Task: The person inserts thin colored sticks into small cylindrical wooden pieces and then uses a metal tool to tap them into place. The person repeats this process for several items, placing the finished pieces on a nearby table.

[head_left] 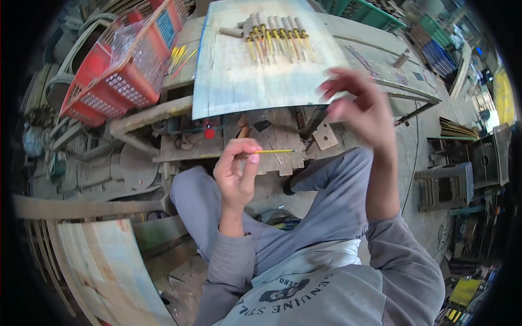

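Observation:
My left hand [239, 168] pinches a thin yellow rod [277, 151] between thumb and fingertips. The rod points right, level, and its far end looks darker. Raised over the right front corner of the pale board [239, 87], my right hand [361, 108] is blurred. Its thumb and curled fingers stand apart, and nothing shows between them. Toward the back of the board lies a row of slim pieces [277, 35] with pale cylindrical handles, dark collars and yellowish shafts. A loose pale cylinder [231, 32] lies at their left.
A red plastic crate [117, 87] holding clear plastic stands at the left. Several thin yellow and red sticks [179, 58] lie between it and the board. A wooden bench [370, 54] runs behind. On the right floor sits a grey plastic stool [446, 186]. Another board [109, 266] is lower left.

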Demonstrator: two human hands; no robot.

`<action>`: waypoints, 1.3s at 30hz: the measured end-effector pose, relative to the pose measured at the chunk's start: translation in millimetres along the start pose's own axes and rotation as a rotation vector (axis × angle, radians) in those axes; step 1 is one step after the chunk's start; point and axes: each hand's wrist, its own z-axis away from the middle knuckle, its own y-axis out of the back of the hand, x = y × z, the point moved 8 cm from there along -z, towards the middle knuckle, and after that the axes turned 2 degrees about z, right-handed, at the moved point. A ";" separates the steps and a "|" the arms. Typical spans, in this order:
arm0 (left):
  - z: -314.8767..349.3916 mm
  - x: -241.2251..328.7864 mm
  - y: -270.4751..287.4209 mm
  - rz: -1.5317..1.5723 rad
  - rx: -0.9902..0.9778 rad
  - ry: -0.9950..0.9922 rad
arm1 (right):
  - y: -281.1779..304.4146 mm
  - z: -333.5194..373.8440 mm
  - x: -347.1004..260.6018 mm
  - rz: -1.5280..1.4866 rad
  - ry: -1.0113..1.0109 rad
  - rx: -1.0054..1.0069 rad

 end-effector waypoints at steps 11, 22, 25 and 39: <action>-3.8 -20.9 -0.6 -0.107 0.018 0.090 | 211.0 -87.0 213.2 1.100 -0.414 0.093; -1.1 -20.4 7.3 -0.380 0.072 0.090 | 182.2 5.4 98.3 0.083 -0.325 0.385; -6.3 -19.3 -1.9 -0.396 0.032 0.049 | 104.3 69.9 65.1 0.142 -0.356 0.296; -9.3 -11.2 -26.7 -0.491 -0.045 -0.014 | 47.9 100.4 90.9 -0.221 -0.262 0.594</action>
